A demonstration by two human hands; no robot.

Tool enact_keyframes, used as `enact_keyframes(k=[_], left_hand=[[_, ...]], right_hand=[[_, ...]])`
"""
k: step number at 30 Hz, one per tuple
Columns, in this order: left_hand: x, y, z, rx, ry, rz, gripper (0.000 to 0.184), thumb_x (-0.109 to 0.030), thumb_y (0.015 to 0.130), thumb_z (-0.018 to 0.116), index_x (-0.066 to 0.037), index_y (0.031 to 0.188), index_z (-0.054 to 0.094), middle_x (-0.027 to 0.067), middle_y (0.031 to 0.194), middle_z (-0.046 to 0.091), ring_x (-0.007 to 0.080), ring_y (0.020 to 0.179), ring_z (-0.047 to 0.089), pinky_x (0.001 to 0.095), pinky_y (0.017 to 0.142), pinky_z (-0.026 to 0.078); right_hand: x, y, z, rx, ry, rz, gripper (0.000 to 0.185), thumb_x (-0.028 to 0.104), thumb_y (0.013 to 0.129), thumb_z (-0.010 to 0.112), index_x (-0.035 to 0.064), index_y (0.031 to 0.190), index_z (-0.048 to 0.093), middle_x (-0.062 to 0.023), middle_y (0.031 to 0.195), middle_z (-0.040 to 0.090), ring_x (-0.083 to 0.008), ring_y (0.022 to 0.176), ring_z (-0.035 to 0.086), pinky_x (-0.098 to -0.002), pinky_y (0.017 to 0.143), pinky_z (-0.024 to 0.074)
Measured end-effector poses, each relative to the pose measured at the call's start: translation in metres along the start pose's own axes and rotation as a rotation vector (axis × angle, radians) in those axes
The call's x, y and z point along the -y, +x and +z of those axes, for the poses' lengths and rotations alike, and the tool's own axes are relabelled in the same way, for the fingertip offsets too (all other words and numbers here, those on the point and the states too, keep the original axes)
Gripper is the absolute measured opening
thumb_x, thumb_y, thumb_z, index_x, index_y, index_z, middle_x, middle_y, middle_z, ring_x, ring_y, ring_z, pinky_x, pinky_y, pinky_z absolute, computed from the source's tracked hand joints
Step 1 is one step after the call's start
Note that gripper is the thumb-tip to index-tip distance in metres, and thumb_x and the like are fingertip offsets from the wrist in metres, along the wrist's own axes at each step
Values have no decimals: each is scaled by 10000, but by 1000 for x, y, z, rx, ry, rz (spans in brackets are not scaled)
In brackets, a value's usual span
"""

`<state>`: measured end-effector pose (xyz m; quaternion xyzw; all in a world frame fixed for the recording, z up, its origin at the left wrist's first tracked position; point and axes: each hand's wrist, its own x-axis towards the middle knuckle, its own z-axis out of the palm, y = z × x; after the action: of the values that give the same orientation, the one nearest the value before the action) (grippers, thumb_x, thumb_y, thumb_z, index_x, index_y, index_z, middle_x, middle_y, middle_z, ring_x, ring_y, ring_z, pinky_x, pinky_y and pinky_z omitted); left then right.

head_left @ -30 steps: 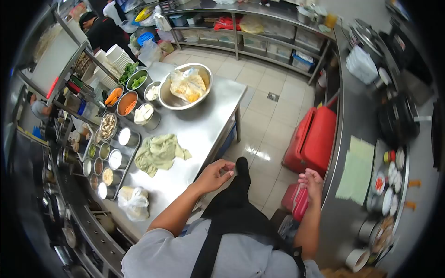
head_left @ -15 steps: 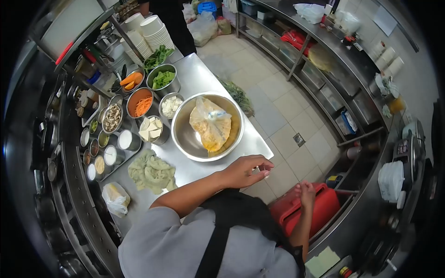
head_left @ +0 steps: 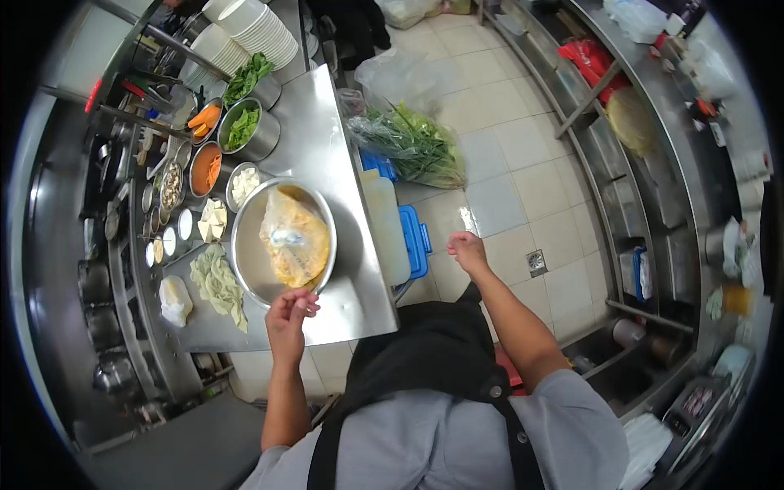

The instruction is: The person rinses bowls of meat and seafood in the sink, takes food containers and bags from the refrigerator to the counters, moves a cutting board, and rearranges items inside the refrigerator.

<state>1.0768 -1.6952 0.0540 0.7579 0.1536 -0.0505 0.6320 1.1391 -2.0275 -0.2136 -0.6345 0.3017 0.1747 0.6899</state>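
My left hand [head_left: 290, 320] is at the near rim of a steel bowl [head_left: 251, 265], its fingers curled in with nothing visible in them. Whether it touches the rim I cannot tell. Inside the bowl lies a knotted clear plastic bag [head_left: 296, 243] with yellow-orange contents. Over the floor, right of the steel table [head_left: 353, 304], my right hand [head_left: 467, 251] is loosely closed, and no object shows in it. A crumpled greenish cloth [head_left: 216, 286] lies left of the bowl. Beyond it stand tins of white blocks [head_left: 214, 219], shredded carrot [head_left: 212, 173] and green leaves [head_left: 242, 129].
Bagged leafy greens [head_left: 416, 151] and a blue-handled container [head_left: 416, 241] are beyond the table's right edge. Stacked white bowls [head_left: 257, 37] stand at the back left. A steel shelf unit [head_left: 661, 163] runs along the right. Another person's dark-clothed legs [head_left: 355, 28] show at the top.
The view has swung right and come closer to the table. My left hand has moved to the bowl's near rim, and my right hand has come forward over the floor.
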Motion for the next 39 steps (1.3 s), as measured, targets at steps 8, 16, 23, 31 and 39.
enact_keyframes(k=[8, 16, 23, 31, 39], left_hand=[[43, -38, 146, 122, -38, -268, 235, -134, 912, 574, 8, 1099, 563, 130, 1014, 640, 191, 879, 629, 320, 735, 533], [181, 45, 240, -214, -865, -651, 610, -516, 924, 448, -56, 1309, 341, 209, 1178, 541, 322, 1001, 573, 478, 827, 482], [229, 131, 240, -763, -1144, -387, 864, -584, 880, 466, -60, 1458, 95, 227, 1409, 306, 369, 1188, 462, 521, 1015, 371], [242, 182, 211, -998, -1355, -208, 566, -423, 901, 475, -43, 1317, 432, 175, 1352, 443, 378, 1216, 450, 545, 994, 403], [262, 189, 193, -1127, -1154, -142, 412, -291, 932, 428, -63, 1267, 502, 121, 1295, 532, 362, 1154, 527, 569, 956, 442]], right_hand=[[-34, 92, 54, 379, -515, 83, 645, 435, 740, 712, -10, 1175, 543, -187, 1176, 596, -300, 1090, 571, -350, 931, 441], [-102, 117, 98, 468, -446, 207, 889, 381, 681, 776, -8, 1355, 345, -229, 1308, 479, -313, 1210, 482, -347, 1009, 391], [-110, 138, 135, 552, -280, 343, 635, 262, 735, 755, -19, 1240, 493, -197, 1155, 588, -263, 1036, 579, -350, 841, 479], [-83, 141, 105, 628, -323, 230, 405, 153, 824, 683, 2, 1174, 546, -112, 1066, 634, -186, 951, 595, -313, 803, 484], [-81, 177, 30, 727, -353, 221, 486, 288, 795, 697, -8, 1147, 541, -150, 1057, 638, -231, 963, 609, -326, 843, 463]])
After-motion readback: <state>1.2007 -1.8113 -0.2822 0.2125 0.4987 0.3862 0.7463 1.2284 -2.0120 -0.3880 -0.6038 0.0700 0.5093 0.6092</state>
